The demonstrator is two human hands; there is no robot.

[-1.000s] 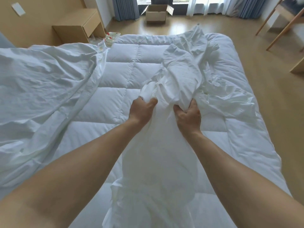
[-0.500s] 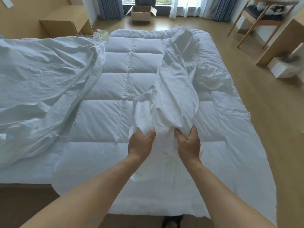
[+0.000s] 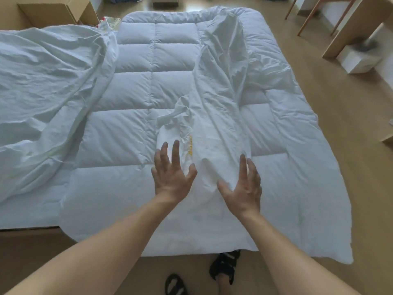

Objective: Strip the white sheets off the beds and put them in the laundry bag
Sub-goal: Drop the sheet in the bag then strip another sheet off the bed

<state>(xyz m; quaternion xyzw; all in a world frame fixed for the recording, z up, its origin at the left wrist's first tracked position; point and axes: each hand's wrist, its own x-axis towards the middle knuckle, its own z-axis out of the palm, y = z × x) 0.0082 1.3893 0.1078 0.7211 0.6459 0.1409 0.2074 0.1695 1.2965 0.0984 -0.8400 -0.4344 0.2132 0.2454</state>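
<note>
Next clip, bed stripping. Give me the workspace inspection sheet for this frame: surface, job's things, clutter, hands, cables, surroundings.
Surface: quilted duvet spread over the bed, its near edge overhanging.
Job's things: white sheet lies bunched lengthwise on the duvet; a crumpled sheet covers the bed to the left; laundry bag not in view.
Clutter: white box on the floor at right.
Grippers: left hand and right hand open, fingers spread, at the white sheet's near end, gripping nothing.
Cables: nothing seen.
Surroundings: wooden floor, bedside cabinet, chair legs, sandalled feet.
</note>
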